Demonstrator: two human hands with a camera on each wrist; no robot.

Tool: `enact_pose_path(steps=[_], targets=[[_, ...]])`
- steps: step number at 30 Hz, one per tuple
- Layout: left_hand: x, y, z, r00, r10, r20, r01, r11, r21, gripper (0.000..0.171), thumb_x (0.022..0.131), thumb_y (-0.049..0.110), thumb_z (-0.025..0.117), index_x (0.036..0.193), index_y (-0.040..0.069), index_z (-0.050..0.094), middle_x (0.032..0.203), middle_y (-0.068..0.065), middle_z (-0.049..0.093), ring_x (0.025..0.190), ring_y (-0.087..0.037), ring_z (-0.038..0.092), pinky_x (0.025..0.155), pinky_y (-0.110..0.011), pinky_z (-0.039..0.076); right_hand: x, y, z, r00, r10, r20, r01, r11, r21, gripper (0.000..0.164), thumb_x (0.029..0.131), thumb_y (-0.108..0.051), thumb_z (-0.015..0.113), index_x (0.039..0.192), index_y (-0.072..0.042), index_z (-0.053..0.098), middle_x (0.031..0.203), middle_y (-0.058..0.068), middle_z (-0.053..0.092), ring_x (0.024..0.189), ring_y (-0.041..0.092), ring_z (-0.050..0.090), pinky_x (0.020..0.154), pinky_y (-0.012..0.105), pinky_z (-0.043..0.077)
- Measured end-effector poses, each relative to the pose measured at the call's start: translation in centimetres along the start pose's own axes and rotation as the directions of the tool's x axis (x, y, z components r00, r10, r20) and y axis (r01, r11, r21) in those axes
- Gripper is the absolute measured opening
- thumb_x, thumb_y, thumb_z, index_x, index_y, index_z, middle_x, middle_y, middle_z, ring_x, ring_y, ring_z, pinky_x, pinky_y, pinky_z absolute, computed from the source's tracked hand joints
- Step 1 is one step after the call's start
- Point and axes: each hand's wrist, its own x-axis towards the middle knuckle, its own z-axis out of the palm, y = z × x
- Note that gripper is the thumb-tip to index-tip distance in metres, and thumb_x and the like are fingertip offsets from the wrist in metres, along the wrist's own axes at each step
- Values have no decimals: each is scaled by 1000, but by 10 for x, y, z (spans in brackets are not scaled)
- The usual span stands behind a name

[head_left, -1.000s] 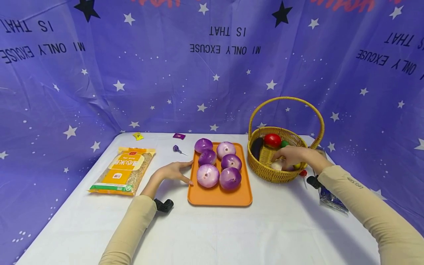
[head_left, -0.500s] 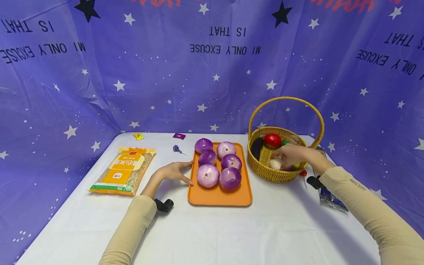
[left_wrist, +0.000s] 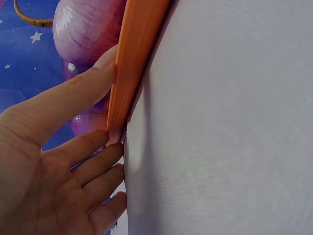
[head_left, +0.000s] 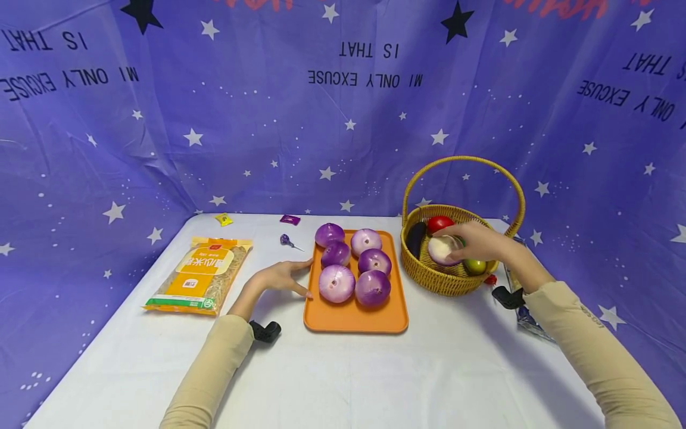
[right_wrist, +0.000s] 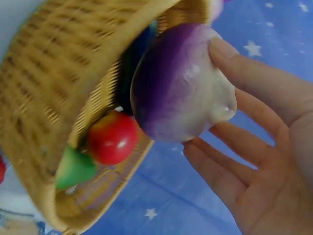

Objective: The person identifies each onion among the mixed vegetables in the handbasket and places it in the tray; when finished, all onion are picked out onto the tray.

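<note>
My right hand [head_left: 476, 241] grips a purple-and-white onion [right_wrist: 178, 83] between thumb and fingers, at the level of the wicker basket [head_left: 439, 285]. Around it in the basket are a dark eggplant [head_left: 415, 239], a red tomato-like vegetable [head_left: 439, 224] and a yellow-green round one [head_left: 474, 266]. My left hand [head_left: 280, 279] rests at the left edge of an orange tray [head_left: 356, 322], thumb touching the rim and fingers extended, as the left wrist view shows. Several purple onions [head_left: 373, 288] sit in two columns on the tray.
A bag of grain [head_left: 200, 277] lies at the left. Behind it are a yellow wrapped candy [head_left: 224, 220], a purple wrapped candy [head_left: 290, 220] and a lollipop [head_left: 286, 241]. A red item [head_left: 490, 279] and a dark packet [head_left: 530, 322] lie right of the basket.
My right hand has lifted the onion up from the basket's bottom, uncovering the yellow-green vegetable. My left hand and the tray have stayed put.
</note>
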Motion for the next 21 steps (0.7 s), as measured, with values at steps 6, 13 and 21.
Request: enact_pose_path(steps=[6, 13, 21], targets=[[0, -1, 0, 1000, -9, -3, 9, 1000, -1, 98, 72, 42, 83, 150, 11, 34, 151, -16, 37, 139, -39, 28, 115, -52, 21, -5, -25, -2, 988, -60, -140, 60, 998, -4, 55, 79, -22, 82, 128, -8, 63, 97, 2, 67, 73, 14, 53, 68, 34, 48], [1, -2, 1, 1000, -10, 1, 10, 1000, -3, 98, 72, 43, 83, 150, 10, 34, 150, -15, 37, 139, -38, 27, 115, -52, 21, -6, -56, 7, 976, -112, -186, 124, 991, 56, 58, 78, -23, 82, 129, -8, 61, 121, 7, 65, 105, 26, 62, 86, 46, 53], [1, -1, 0, 1000, -9, -3, 9, 1000, -1, 97, 72, 42, 83, 150, 10, 35, 150, -15, 37, 139, -39, 28, 114, -52, 21, -3, -87, 26, 960, -174, -218, 201, 973, 109, 55, 80, -24, 81, 129, -10, 61, 126, 4, 62, 117, 26, 57, 94, 46, 50]])
